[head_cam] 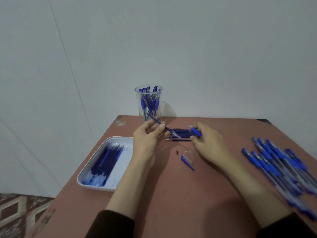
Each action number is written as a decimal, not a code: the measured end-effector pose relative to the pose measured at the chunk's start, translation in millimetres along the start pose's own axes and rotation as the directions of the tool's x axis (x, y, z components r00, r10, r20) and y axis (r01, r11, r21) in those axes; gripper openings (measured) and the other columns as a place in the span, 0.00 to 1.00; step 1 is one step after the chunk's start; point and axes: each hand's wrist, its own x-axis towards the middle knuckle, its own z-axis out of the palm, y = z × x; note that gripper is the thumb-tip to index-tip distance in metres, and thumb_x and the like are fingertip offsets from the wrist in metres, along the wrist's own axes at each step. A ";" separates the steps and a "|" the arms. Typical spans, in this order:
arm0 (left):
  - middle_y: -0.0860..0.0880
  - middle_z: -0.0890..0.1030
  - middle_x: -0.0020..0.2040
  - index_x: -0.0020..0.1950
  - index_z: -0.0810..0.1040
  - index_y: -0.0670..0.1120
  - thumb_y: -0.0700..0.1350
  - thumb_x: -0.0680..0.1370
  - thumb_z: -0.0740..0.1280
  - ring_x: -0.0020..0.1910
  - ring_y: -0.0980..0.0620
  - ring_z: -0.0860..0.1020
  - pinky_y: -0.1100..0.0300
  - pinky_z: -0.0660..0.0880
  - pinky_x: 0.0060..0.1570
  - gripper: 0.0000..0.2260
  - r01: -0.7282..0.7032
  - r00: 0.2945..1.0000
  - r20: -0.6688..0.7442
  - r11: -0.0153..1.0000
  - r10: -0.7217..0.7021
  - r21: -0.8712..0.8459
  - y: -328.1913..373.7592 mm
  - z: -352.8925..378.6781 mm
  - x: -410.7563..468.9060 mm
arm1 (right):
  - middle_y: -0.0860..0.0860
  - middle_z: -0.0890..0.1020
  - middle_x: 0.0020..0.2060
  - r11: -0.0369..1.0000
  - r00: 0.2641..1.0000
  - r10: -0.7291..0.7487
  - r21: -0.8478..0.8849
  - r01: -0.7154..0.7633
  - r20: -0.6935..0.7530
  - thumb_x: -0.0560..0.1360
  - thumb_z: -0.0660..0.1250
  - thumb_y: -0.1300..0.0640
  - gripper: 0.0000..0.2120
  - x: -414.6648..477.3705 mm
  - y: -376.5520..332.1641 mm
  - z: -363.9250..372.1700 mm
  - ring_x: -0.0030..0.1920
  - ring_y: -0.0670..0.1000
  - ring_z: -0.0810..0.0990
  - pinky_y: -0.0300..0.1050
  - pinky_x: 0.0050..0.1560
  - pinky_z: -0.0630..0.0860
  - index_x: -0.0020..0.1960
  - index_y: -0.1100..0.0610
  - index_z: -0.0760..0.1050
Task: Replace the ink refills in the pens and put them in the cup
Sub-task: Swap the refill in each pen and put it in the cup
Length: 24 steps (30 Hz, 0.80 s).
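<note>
i see dark sleeves [111,224] nearest. left hand [145,137] pinches a refill [171,131] in its fingers [151,124]; right hand [208,142] grips a pen [196,131].

A reddish-brown worktop [188,194] stands against a pale grey wall [188,48]. A white tray [96,158] holds dark blue refills [104,160] with clear ends. A clear cup [139,98] holds pens [150,104] with blue caps and blue grips. A heap [277,165] of the same blue pens shows clear barrels. The floor [15,212] has a brown and cream diamond pattern. The sleeves [111,225] are dark brown.
</note>
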 end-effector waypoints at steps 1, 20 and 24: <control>0.44 0.80 0.43 0.55 0.76 0.38 0.30 0.77 0.64 0.37 0.54 0.82 0.59 0.80 0.47 0.09 -0.014 0.999 -0.031 0.999 0.013 -0.046 -5.1 2.8 2.7 | 0.48 0.73 0.43 1.000 1.000 -0.028 -0.009 0.028 -0.005 0.76 0.62 0.58 0.04 0.7 0.7 -1.2 0.46 0.55 0.74 0.42 0.41 0.59 0.51 0.53 0.72; 0.41 0.78 0.46 0.54 0.74 0.37 0.30 0.78 0.62 0.45 0.47 0.81 0.54 0.79 0.50 0.07 -0.011 0.998 -0.059 0.980 0.000 -0.197 -18.6 5.4 10.0 | 0.43 0.76 0.39 0.995 0.995 -0.098 -0.035 0.096 -0.032 0.74 0.66 0.59 0.11 0.8 -0.7 -4.3 0.41 0.47 0.73 0.42 0.42 0.66 0.53 0.49 0.81; 0.41 0.78 0.46 0.54 0.74 0.38 0.30 0.78 0.62 0.43 0.48 0.82 0.56 0.80 0.49 0.07 -0.015 0.998 -0.063 0.983 0.004 -0.185 -20.1 5.7 10.8 | 0.44 0.76 0.39 0.995 0.996 -0.084 -0.055 0.082 -0.025 0.74 0.65 0.58 0.11 0.1 -0.3 -5.2 0.42 0.48 0.74 0.42 0.40 0.65 0.52 0.47 0.81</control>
